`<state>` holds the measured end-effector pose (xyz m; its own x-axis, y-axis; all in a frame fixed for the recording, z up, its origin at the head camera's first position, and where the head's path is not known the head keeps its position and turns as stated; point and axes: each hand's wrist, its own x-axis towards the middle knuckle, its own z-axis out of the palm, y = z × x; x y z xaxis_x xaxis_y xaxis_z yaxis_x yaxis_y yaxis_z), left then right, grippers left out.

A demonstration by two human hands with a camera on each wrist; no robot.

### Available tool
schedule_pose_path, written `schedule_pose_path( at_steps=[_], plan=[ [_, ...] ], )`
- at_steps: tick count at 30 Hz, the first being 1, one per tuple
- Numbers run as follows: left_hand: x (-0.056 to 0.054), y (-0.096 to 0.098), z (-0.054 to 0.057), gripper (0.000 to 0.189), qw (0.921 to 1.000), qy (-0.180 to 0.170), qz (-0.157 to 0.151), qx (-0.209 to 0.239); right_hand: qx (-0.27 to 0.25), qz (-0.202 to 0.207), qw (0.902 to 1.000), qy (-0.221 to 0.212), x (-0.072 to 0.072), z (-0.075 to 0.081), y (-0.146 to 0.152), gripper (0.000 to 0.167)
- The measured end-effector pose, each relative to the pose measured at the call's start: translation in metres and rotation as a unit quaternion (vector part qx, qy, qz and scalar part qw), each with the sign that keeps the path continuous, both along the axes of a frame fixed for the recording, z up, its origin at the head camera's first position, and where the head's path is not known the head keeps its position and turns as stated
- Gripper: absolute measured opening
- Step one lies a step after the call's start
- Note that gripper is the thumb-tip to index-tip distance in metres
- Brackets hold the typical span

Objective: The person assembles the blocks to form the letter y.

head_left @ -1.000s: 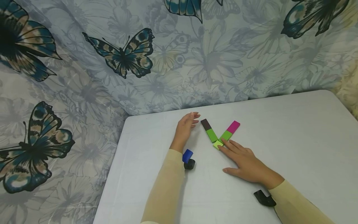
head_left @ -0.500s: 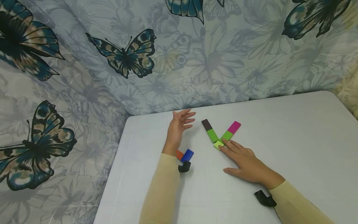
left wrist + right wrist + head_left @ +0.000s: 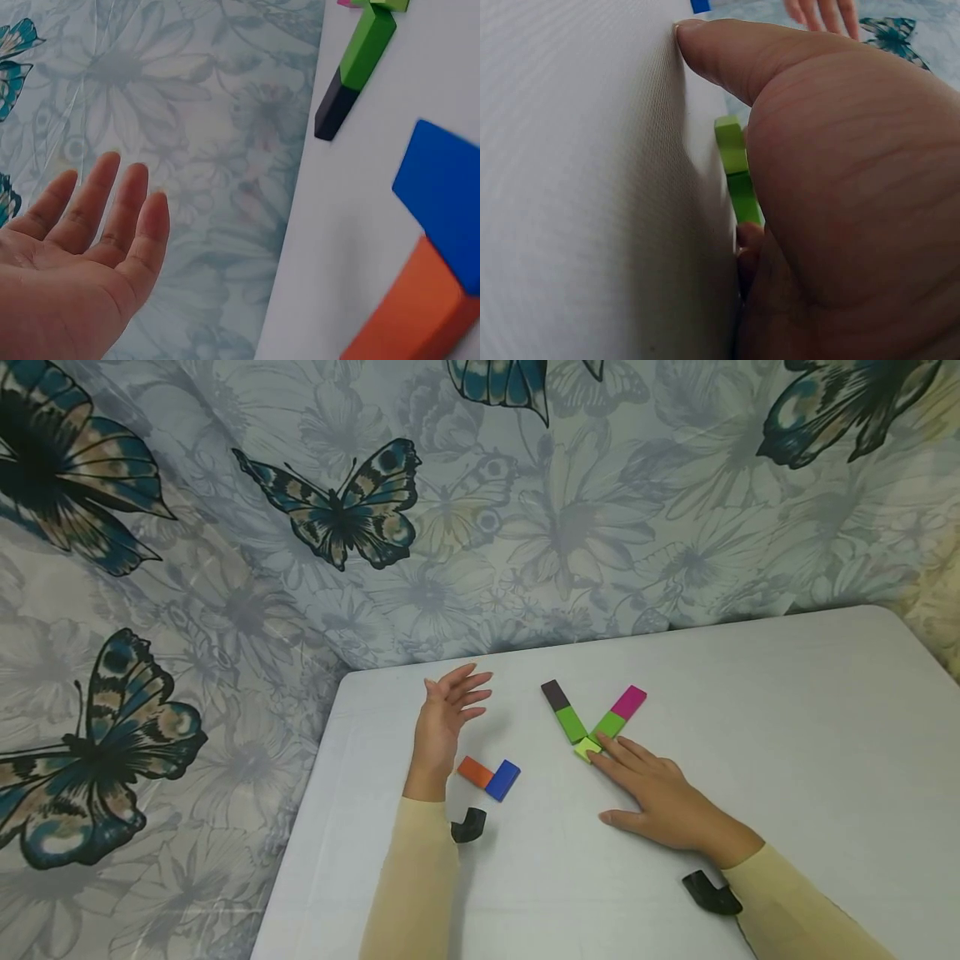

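In the head view several coloured blocks form a V on the white table. A dark brown block (image 3: 555, 695) and a green block (image 3: 572, 724) make its left arm; a magenta block (image 3: 628, 702) and another green block (image 3: 608, 725) make the right. A lime block (image 3: 586, 748) sits at the point. My right hand (image 3: 660, 797) lies flat beside it, spread fingertips at the lime block and the right green one. My left hand (image 3: 444, 722) is raised, palm turned up, fingers loosely bent around nothing. Near its wrist lie an orange block (image 3: 475, 772) and a blue block (image 3: 503, 780), end against side.
The white table (image 3: 787, 760) reaches back to a wall covering with butterflies (image 3: 337, 510). A black wrist mount (image 3: 468, 826) sits by the left cuff, and a second black mount (image 3: 711, 893) by the right cuff.
My left hand has moved left, away from the V of blocks, and turned palm up. The orange block has come into sight from behind the wrist. My right hand stays put.
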<state>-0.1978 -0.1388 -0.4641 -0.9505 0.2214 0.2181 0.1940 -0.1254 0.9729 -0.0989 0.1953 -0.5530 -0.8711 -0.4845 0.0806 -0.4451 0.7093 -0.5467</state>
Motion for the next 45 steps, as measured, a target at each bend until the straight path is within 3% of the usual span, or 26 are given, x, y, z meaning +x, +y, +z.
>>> schedule_pose_path(
  at_steps=[7,15,23,29,33,36,41,45],
  plan=[
    [0.009,-0.028,-0.01,0.088,0.9994,-0.012,0.034,-0.003,0.001,-0.002,1.0,-0.002,0.0,0.001,0.0,0.089],
    [0.02,-0.055,-0.036,0.084,0.995,-0.062,0.076,0.016,-0.007,-0.004,0.9999,0.013,0.001,0.001,-0.002,0.088],
    [0.029,-0.072,-0.07,0.088,0.9896,-0.108,0.093,0.02,0.0,-0.002,1.0,0.001,0.001,0.001,-0.003,0.088],
    [0.03,-0.077,-0.084,0.072,0.9904,-0.102,0.087,0.032,0.0,-0.002,1.0,0.008,0.002,0.003,-0.001,0.087],
    [0.03,-0.078,-0.087,0.052,0.9939,-0.087,0.068,0.0,-0.005,-0.002,0.9999,0.012,0.001,0.005,-0.001,0.086],
    [0.03,-0.079,-0.088,0.045,0.9935,-0.085,0.049,-0.057,-0.005,-0.001,1.0,0.006,0.001,0.004,-0.001,0.087],
    [0.029,-0.079,-0.091,0.052,0.9872,-0.072,0.012,-0.142,-0.003,-0.002,0.9999,0.01,0.0,0.004,-0.001,0.087],
    [0.029,-0.079,-0.091,0.061,0.9818,-0.053,0.0,-0.182,-0.004,-0.001,0.9999,0.01,0.0,0.007,-0.002,0.086]
  ],
)
